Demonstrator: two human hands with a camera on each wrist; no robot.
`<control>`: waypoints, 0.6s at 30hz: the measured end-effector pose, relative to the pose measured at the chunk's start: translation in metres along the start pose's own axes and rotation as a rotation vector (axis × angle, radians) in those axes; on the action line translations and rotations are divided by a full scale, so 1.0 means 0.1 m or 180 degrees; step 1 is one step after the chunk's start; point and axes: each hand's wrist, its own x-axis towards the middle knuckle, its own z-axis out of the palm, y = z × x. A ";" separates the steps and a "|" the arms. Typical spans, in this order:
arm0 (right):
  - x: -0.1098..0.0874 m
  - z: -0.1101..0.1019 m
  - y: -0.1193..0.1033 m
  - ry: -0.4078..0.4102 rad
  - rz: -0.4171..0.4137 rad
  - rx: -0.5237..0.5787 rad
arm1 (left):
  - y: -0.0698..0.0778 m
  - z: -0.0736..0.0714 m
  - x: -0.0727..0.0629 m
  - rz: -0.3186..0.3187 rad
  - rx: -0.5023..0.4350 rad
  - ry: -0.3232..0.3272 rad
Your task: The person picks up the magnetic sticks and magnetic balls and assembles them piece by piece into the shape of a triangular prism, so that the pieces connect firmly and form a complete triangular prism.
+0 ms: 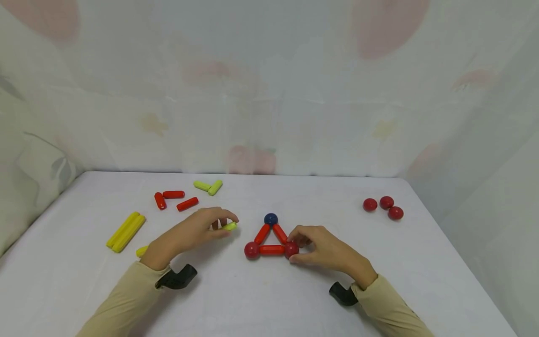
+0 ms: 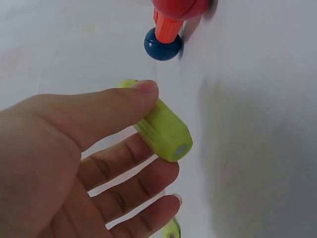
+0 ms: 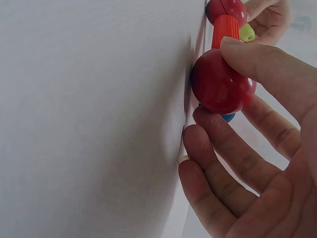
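My left hand (image 1: 200, 230) pinches a short yellow-green rod (image 2: 166, 130) between thumb and fingers, held just above the table to the left of a triangle. That triangle lies flat: red rods (image 1: 272, 250) join a dark blue ball (image 1: 271, 219) at the far corner and two red balls at the near corners. With thumb and fingers my right hand (image 1: 324, 248) grips the near right red ball (image 3: 221, 82). The near left red ball (image 1: 251, 251) stands free of both hands. In the right wrist view the blue ball is mostly hidden behind the fingers.
Three loose red balls (image 1: 387, 202) lie at the back right. Loose red rods (image 1: 187, 204) and two yellow-green rods (image 1: 215, 187) are at the back left. Long yellow rods (image 1: 126, 232) lie further left, one partly under my left wrist. White cloth (image 1: 269, 299) covers the table.
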 end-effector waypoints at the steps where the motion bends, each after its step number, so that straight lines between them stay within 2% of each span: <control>1: 0.00 0.00 0.00 0.0002 0.0000 -0.0001 | 0.00 0.01 0.00 0.0035 -0.0016 0.0000; 18: 0.00 0.00 0.00 0.0010 -0.0006 -0.0015 | 0.23 0.08 0.01 0.0352 -0.0311 0.0126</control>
